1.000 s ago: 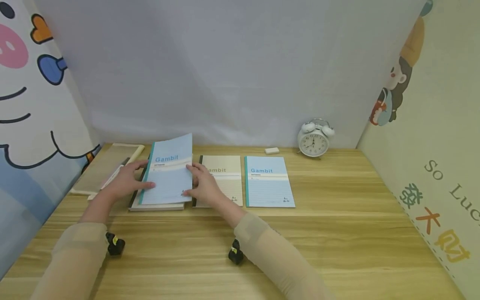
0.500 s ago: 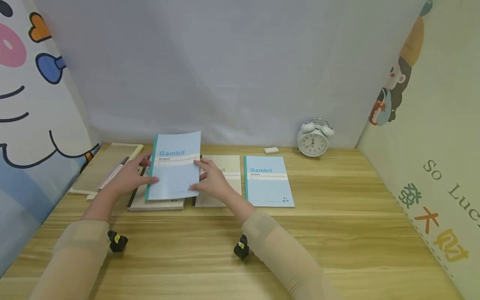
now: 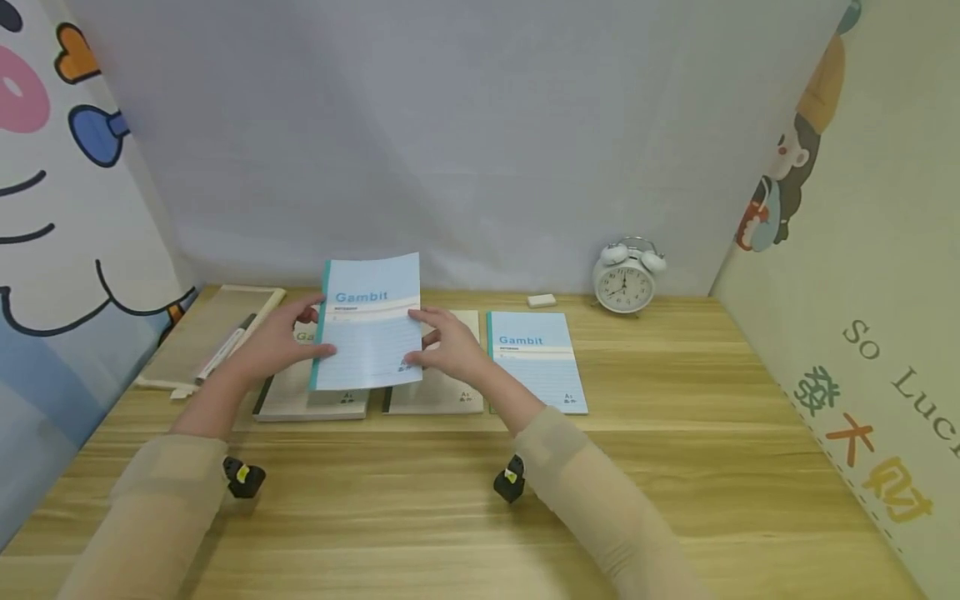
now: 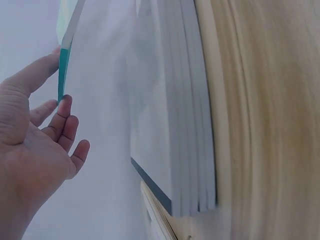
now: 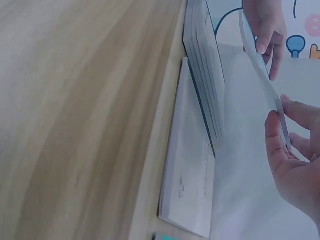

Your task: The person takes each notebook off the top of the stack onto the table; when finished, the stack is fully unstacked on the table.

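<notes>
A light blue Gambit notebook [image 3: 367, 337] with a teal spine is held up between both hands. My left hand [image 3: 279, 337] pinches its spine edge, thumb in front and fingers behind; my right hand [image 3: 453, 348] pinches the opposite edge. Below it lies a stack of cream notebooks [image 4: 185, 125] with dark spines, apart from the held one in the left wrist view. Right of the stack, a cream notebook [image 3: 435, 402] lies flat, partly covered by my right hand. Another blue notebook [image 3: 534, 371] lies beside that, its left edge partly behind my right forearm.
A white twin-bell alarm clock [image 3: 625, 283] stands at the back right, with a white eraser [image 3: 541, 301] to its left. At the far left lie a beige mesh pouch [image 3: 191, 333] and a pen [image 3: 225, 350]. A fabric wall [image 3: 480, 167] rises behind the wooden table [image 3: 390, 517].
Both hands have lifted the blue notebook up and moved it to the right, off the cream stack, which now shows more. The other things on the table stay put.
</notes>
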Demonstrator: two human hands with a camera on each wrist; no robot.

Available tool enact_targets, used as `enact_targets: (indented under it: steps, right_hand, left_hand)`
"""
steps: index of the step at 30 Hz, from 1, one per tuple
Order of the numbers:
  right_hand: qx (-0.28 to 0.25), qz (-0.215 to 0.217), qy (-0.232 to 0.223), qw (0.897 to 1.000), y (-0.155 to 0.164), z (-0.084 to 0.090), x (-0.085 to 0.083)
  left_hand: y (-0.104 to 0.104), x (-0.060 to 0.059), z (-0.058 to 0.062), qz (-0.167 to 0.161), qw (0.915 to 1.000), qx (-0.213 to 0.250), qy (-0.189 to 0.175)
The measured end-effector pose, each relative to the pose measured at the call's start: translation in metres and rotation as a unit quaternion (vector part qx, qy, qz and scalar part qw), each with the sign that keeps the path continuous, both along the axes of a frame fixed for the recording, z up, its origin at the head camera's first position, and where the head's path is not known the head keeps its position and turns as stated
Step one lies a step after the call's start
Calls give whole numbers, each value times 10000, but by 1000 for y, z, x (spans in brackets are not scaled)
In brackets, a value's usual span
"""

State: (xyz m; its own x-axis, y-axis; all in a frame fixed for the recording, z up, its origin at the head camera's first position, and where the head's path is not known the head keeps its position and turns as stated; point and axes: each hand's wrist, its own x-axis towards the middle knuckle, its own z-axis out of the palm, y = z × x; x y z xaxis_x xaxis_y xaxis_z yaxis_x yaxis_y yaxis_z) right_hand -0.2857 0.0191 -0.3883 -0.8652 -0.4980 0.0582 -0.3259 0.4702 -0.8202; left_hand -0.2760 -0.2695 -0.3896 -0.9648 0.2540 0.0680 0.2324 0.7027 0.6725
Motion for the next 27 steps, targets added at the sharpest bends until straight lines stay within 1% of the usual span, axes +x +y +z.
enact_targets:
  steps: [8, 11, 14, 18, 23, 27]
  right_hand:
    - [-14, -12, -73, 10000, 24, 11, -6]
    - [1, -60, -76, 10000, 33, 16, -5]
    - [10, -45, -109, 9999, 42, 22, -5]
    - [112, -15, -121, 9999, 57, 29, -7]
    - [162, 23, -43, 9999, 77, 38, -8]
    - [109, -45, 68, 9999, 94, 46, -10]
  left_hand:
    - [20, 2, 15, 46, 9985, -385, 386]
    - [28, 3, 20, 57, 9977, -495, 458]
    - [37, 3, 25, -31, 9984, -385, 403]
    - [49, 2, 31, -127, 9996, -85, 239]
    - [67, 2, 39, -99, 9994, 147, 297]
    - [84, 2, 44, -197, 9988, 323, 326]
